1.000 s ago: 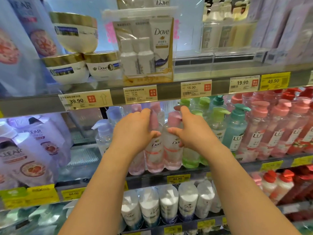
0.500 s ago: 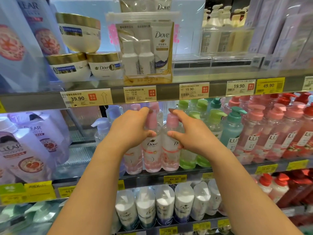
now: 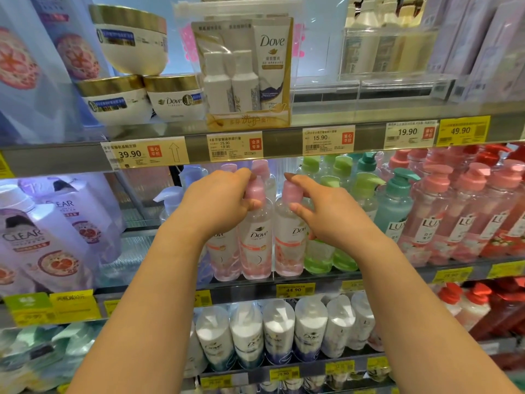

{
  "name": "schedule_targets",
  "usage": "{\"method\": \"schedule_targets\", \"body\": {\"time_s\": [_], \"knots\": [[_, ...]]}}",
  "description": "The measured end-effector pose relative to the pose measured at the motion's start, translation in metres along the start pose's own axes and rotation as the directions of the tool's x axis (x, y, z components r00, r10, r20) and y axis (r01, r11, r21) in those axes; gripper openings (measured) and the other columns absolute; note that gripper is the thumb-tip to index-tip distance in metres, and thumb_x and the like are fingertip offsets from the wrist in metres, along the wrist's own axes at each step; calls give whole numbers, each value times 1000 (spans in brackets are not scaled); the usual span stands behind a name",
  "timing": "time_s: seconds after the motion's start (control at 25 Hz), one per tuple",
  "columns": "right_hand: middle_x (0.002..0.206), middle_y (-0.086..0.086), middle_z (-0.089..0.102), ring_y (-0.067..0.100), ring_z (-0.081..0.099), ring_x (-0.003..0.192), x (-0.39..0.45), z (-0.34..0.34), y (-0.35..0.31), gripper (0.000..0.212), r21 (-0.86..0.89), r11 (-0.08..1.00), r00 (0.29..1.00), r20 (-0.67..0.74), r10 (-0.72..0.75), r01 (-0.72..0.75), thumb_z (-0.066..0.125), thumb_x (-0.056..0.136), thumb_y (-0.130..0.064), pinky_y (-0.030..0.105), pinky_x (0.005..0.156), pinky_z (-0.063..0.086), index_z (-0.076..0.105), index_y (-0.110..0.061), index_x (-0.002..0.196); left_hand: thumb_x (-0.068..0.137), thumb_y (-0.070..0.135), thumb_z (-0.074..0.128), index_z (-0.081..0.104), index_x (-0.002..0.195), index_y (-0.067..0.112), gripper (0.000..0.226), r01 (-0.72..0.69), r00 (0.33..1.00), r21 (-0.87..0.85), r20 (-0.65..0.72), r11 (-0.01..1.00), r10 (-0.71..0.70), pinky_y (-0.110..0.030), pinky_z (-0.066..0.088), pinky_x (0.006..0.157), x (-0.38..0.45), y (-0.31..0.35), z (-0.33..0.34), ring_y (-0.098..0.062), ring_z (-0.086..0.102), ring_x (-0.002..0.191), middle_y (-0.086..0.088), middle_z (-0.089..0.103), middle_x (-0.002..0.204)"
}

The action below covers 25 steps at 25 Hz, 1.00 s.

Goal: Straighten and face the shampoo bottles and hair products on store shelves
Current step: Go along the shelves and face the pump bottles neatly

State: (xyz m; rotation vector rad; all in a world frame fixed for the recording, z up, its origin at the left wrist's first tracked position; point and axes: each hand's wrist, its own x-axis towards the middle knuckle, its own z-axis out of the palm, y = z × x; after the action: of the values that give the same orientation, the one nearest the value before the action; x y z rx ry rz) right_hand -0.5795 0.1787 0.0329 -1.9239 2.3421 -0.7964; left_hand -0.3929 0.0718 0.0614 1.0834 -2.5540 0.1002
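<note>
Since the earlier frame, both hands have been kept on the pump tops. On the middle shelf (image 3: pixel 312 275), one pink bottle (image 3: pixel 257 237) is pinched by the left hand (image 3: pixel 218 203), its neighbour (image 3: pixel 289 237) by the right hand (image 3: pixel 326 211). Tightly packed neighbours could be toppled by over-twisting.

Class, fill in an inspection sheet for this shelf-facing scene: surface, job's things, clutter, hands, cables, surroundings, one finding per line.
Surface: middle shelf, edged with yellow price tags.
Job's things: two pink Dove pump bottles, left one and right one, upright, side by side, labels forward.
Clutter: nothing seen.
Hands: left hand grips the left bottle's pink pump; right hand pinches the right bottle's pump.
Cables: nothing seen.
Surroundings: green pump bottles and pink Lux bottles to the right; Clear refill pouches to the left; Dove jars above; white Dove bottles below.
</note>
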Motion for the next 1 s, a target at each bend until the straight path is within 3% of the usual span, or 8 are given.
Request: {"method": "schedule_targets", "body": {"time_s": [0.2,0.44,0.6,0.76,0.88,1.0], "knots": [[119,7,72,20,69,73,-8,3,-3,60,33,999,1000,-17,-11,12,56,101,-36,45,80,58,26,-43,153,93,46,56,48,133,25,45,11,1000,35,-12,999,-11,-31,35,63,0,-1,1,-22,57,106,3,64,117],[125,2,70,26,71,81,-9,2,-10,59,-21,1000,997,-78,8,-10,60,98,-42,44,82,57,34,-41,150,93,47,56,48,135,26,48,-3,1000,-23,6,1000,4,-33,45,68,0,-2,2,-20,56,110,4,64,119],[120,4,67,29,65,104,-11,7,-14,60,-69,997,992,-121,22,-31,59,96,-50,41,77,55,37,-39,150,93,46,56,49,134,25,47,-5,1000,-18,8,1000,5,-34,48,70,1,-4,2,-21,57,108,2,65,117],[117,6,64,30,61,107,-11,11,-19,62,-70,996,990,-136,41,-51,57,95,-55,40,76,52,35,-39,151,94,49,53,51,133,25,46,-26,1000,-19,6,999,26,-42,53,78,-6,-5,-1,-21,58,110,4,66,118],[125,5,65,30,62,111,-18,10,-22,65,-88,992,987,-140,79,-92,56,96,-55,39,75,51,31,-39,154,93,49,56,50,137,27,50,-62,995,-114,-89,992,51,-43,52,85,-18,-9,-8,-19,57,118,8,63,129],[122,5,65,27,63,108,-30,13,-34,55,-38,992,942,-320,100,-118,59,97,-49,38,76,49,46,-32,148,91,45,61,59,129,29,41,-85,958,-210,-285,974,22,-36,52,81,-43,-30,-15,-13,63,103,14,68,119]]}}
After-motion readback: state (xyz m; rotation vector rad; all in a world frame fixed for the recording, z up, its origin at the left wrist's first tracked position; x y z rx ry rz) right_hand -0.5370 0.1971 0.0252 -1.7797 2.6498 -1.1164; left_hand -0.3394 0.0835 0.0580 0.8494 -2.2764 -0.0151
